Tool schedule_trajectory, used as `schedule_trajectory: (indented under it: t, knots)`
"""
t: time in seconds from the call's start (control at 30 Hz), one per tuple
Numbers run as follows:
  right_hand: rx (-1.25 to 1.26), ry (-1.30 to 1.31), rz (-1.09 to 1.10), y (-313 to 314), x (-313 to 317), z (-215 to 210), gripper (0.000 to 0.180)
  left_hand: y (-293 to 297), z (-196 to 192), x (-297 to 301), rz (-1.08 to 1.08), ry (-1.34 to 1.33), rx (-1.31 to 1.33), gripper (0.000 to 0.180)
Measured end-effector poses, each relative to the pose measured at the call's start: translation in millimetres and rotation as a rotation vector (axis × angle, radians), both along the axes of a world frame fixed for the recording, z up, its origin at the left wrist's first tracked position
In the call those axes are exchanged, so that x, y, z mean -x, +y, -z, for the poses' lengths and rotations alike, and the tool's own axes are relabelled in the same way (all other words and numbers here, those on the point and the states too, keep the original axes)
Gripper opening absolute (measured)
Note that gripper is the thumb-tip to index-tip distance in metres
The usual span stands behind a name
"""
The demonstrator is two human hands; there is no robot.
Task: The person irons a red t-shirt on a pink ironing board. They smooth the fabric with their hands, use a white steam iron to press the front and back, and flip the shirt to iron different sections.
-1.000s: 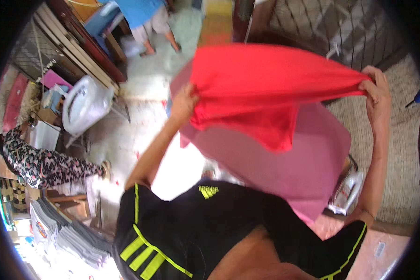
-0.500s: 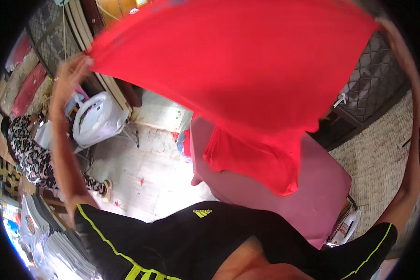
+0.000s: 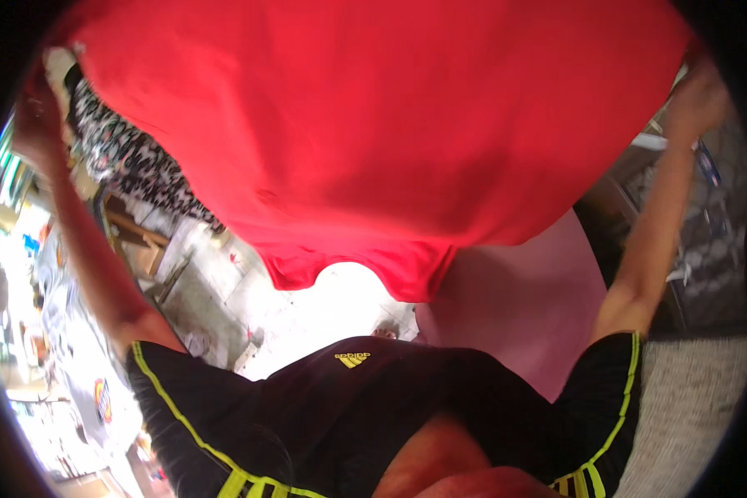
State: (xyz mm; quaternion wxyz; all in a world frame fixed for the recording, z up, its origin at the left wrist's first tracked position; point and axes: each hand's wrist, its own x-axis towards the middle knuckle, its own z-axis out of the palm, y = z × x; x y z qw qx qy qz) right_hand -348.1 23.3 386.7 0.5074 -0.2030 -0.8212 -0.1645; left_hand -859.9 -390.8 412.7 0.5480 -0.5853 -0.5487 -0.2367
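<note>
We hold a red garment [image 3: 390, 124] spread wide and raised in front of us, so that it fills the upper part of the view. Our left hand [image 3: 33, 124] grips its left edge and our right hand [image 3: 697, 95] grips its right edge, arms wide apart. Below its hanging hem lies a pink cloth-covered table [image 3: 523, 307], near its left edge a pale floor [image 3: 307, 315].

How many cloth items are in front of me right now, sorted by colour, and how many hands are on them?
Red cloth: 1, spread wide, held at both top corners.
Pink cloth: 1, lying flat below it.
Hands gripping the red cloth: 2, left hand and right hand.
Total: 2 cloths, 2 hands.
</note>
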Motion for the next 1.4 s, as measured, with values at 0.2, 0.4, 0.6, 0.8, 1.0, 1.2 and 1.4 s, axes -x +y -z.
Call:
schedule_trajectory:
  t: [0.2, 0.4, 0.6, 0.8, 1.0, 1.2, 1.4]
  knots:
    - [0.652, -0.357, -0.287, -53.8, 56.3, 252.5, 0.020, -122.3, 294.7, -0.2, -0.586, -0.761, 0.497, 0.012]
    - [0.294, -0.483, -0.358, 23.0, 144.0, 179.2, 0.009, -133.8, 234.9, 63.2, -0.683, -0.570, 0.427, 0.026]
    - [0.061, 0.109, -0.116, -1.3, 118.1, 46.0, 0.017, -148.4, 92.9, 16.1, -0.496, -0.392, -0.278, 0.034]
    - [0.616, -0.700, -0.472, -78.5, 79.3, 304.7, 0.017, -214.4, 399.7, -76.6, -0.829, -1.021, 1.311, 0.033]
    - [0.609, -0.484, -0.486, -38.4, 70.3, 248.6, 0.018, -196.7, 295.1, -60.6, -0.431, -1.338, 0.918, 0.023]
    - [0.803, -0.262, -0.492, 11.7, 40.7, 204.1, 0.013, -163.7, 157.4, -88.4, 0.369, -1.179, 0.505, 0.028]
    - [1.245, 0.164, -0.776, 9.9, 35.4, 192.8, 0.010, -146.5, 133.2, -115.3, 1.202, -1.013, 0.249, 0.043]
